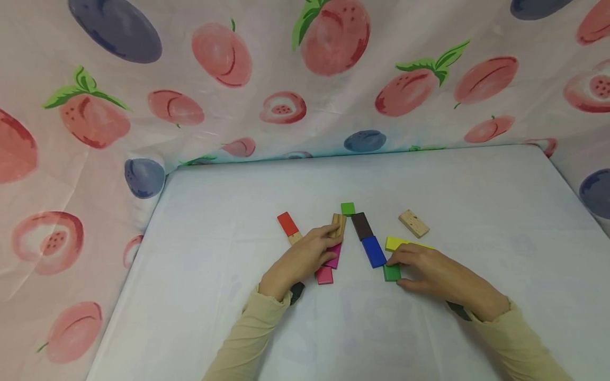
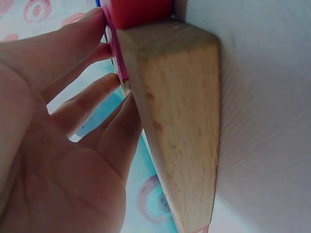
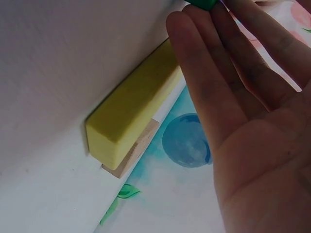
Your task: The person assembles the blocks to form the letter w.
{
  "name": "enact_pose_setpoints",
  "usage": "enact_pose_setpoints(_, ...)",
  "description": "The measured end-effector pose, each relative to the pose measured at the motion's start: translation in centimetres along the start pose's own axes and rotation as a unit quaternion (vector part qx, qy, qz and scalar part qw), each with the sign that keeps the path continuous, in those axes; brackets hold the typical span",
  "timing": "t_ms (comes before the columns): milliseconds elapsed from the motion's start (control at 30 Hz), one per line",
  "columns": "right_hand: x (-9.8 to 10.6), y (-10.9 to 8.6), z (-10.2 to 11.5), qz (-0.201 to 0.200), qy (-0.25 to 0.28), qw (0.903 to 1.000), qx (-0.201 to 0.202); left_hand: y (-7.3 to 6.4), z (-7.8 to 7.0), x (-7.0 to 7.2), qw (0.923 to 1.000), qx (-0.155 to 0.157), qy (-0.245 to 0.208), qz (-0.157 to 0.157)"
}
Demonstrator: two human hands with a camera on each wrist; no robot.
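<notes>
My left hand (image 1: 305, 256) rests its fingers along a natural wood block (image 1: 339, 226) and a magenta block (image 1: 335, 257) in the left row. The left wrist view shows those fingers fairly straight. A pink block (image 1: 324, 275) touches the magenta one's lower end. Lower right, my right hand (image 1: 431, 272) pinches a green block (image 1: 392, 273) between thumb and fingers. That green block sits at the lower end of a blue block (image 1: 374, 252), which meets a dark brown block (image 1: 362, 226). Beside the right fingers lies a yellow block (image 3: 133, 94), partly covered in the head view.
A light green block (image 1: 348, 209) lies at the top between the two slanting rows. To the left, a red block (image 1: 287, 224) joins a wood block (image 2: 182, 121), partly behind the left hand. A separate wood block (image 1: 414, 223) lies right. Fruit-print cloth (image 1: 281, 63) hangs behind the white table (image 1: 214, 211).
</notes>
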State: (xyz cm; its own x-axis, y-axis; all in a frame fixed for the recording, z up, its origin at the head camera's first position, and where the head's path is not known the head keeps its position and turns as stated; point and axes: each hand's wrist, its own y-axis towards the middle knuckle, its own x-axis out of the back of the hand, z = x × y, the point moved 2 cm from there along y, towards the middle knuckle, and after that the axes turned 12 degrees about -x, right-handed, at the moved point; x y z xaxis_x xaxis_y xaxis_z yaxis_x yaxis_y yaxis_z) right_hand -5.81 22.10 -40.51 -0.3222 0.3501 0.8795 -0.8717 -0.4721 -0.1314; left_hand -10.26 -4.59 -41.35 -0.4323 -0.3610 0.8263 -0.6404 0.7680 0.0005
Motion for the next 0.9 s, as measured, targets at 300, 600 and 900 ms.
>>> enact_pose_setpoints(300, 0.1, 0.0, 0.0, 0.006, -0.002, 0.9999, -0.011, 0.0, -0.1, 0.1, 1.0000, 0.002, 0.001, 0.002)
enact_pose_setpoints(600, 1.3, -0.2, 0.1, -0.031, -0.006, 0.9995, -0.009, 0.0, 0.0, 0.1, 1.0000, -0.005, 0.001, 0.000)
enact_pose_setpoints(900, 2.1, 0.1, -0.3, -0.054, -0.017, 0.9978, -0.033, 0.0, 0.0, 0.0, 1.0000, -0.002, -0.004, 0.000)
